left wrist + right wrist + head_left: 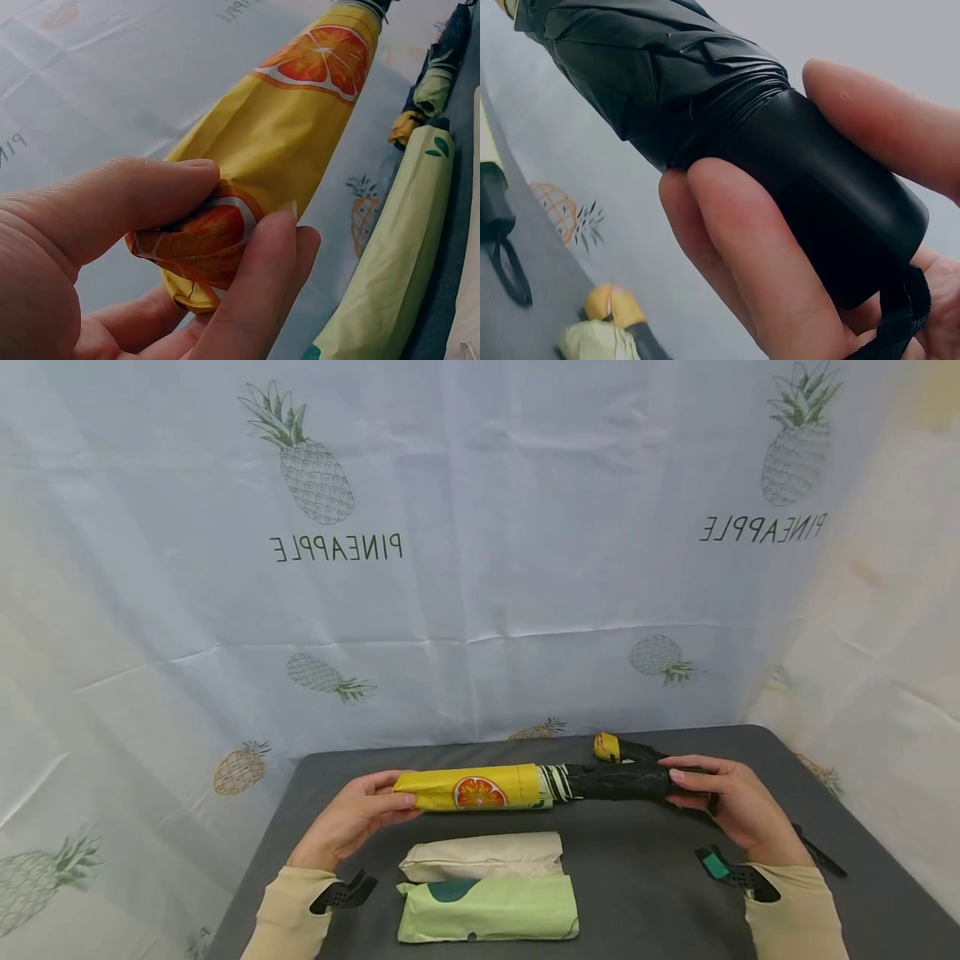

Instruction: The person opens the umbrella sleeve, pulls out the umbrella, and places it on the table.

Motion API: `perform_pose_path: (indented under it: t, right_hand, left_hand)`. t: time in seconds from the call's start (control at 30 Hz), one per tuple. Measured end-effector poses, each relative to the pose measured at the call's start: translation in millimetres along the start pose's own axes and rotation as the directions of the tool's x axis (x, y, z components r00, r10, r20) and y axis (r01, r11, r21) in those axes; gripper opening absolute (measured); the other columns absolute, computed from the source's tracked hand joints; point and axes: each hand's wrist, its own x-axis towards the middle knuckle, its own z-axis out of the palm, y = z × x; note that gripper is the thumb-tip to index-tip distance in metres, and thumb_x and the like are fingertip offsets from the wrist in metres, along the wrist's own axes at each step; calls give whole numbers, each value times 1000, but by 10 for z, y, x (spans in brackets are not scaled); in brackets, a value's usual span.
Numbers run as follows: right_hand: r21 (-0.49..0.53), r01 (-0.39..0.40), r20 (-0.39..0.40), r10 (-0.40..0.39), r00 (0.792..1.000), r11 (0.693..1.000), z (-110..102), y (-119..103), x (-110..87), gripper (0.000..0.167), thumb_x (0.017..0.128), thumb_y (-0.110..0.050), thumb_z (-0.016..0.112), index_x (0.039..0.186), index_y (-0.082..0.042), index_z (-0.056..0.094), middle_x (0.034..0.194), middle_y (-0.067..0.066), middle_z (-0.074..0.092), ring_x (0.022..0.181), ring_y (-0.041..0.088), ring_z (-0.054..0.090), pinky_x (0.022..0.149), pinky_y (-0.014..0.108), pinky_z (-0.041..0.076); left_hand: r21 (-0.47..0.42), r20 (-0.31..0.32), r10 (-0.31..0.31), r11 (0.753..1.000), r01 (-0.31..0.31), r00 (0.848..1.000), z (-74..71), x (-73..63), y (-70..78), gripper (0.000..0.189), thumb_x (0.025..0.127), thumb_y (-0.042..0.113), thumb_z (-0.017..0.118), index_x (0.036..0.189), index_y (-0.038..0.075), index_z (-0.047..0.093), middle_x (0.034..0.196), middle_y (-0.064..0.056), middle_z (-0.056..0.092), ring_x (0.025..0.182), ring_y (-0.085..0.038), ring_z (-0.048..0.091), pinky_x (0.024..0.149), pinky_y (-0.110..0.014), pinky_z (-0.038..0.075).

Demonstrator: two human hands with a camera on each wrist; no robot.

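A folded umbrella (618, 782) with black fabric is held level above the grey table, its far end inside a yellow sleeve (435, 787) printed with orange slices. My left hand (360, 814) pinches the closed end of that sleeve between thumb and fingers. At the other end, my right hand (731, 806) grips the smooth black handle (832, 195), from which a black wrist strap (904, 315) hangs. Striped pale-green fabric (557, 782) shows at the sleeve's mouth. Below lie a cream pouch (487, 856) and a light green pouch (487, 908) with dark green shapes, side by side.
Behind the held umbrella, another dark bundle with a yellow tip (606, 747) lies near the table's back edge. A thin black strap (823, 853) lies at the right. The grey table (637, 885) meets a white curtain (480, 568) printed with pineapples.
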Motion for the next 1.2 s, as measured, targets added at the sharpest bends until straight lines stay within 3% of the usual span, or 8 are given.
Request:
perform_pose_path:
  t: [0.13,0.43,0.57,0.73,0.87,0.97,1.1,1.2]
  right_hand:
    - [37,-27,6,27,1000,999,-128,59,-82,36,113,-4,54,132,-23,78,130,-21,70,113,7,76,95,33,66]
    - [173,37,-29,-32,999,984,-553,217,-424,42,115,1,44,133,-15,79,128,-15,76,116,1,73,96,34,66]
    - [159,-21,-123,40,992,987,-700,299,-578,39,114,0,49,127,-17,81,122,-16,77,111,1,75,94,35,67]
    - [142,-136,-237,167,957,981,-873,411,-753,36,111,-2,57,116,-25,85,111,-23,76,102,1,77,93,36,67]
    - [125,-183,-283,211,935,975,-998,486,-840,34,111,-6,60,111,-29,85,108,-26,75,98,-2,77,93,35,67]
    - [93,-196,-279,215,936,976,-1068,535,-878,33,114,-13,57,114,-33,84,109,-28,74,99,-5,75,94,33,66]
    - [64,-201,-245,211,946,977,-1137,601,-928,36,117,-20,50,116,-39,81,112,-31,72,100,-8,73,95,30,65]
    - [67,-213,-237,223,946,975,-1172,637,-934,38,118,-20,48,115,-41,80,112,-32,72,100,-8,73,95,29,65]
  left_hand:
    - [1,-3,-6,1000,6,1000,-21,-6,-10,68,103,14,75,160,-6,44,136,-12,64,119,-21,73,112,-44,58]
    - [4,-7,-21,1000,21,1000,-54,21,-59,68,103,15,75,159,-8,44,134,-12,64,118,-21,74,112,-44,58]
    - [28,-24,-43,999,43,999,-75,56,-134,67,103,17,76,157,-9,46,133,-13,65,117,-21,74,111,-44,58]
    - [61,-28,-56,996,57,998,-74,118,-219,66,102,19,77,155,-9,49,135,-16,65,117,-23,74,109,-44,60]
    - [101,-41,-65,992,69,997,-53,146,-260,67,101,18,79,155,-8,50,139,-20,64,118,-25,74,105,-44,62]
    - [206,-68,-82,974,94,994,-33,134,-282,67,98,19,83,153,-5,55,140,-21,67,116,-24,74,99,-43,65]
    - [373,-87,-94,920,120,992,-15,94,-299,64,94,21,86,149,-2,62,139,-20,70,114,-23,72,94,-42,66]
    - [440,-91,-94,889,124,991,7,67,-289,62,94,21,85,148,-1,63,138,-18,70,114,-23,69,94,-42,64]
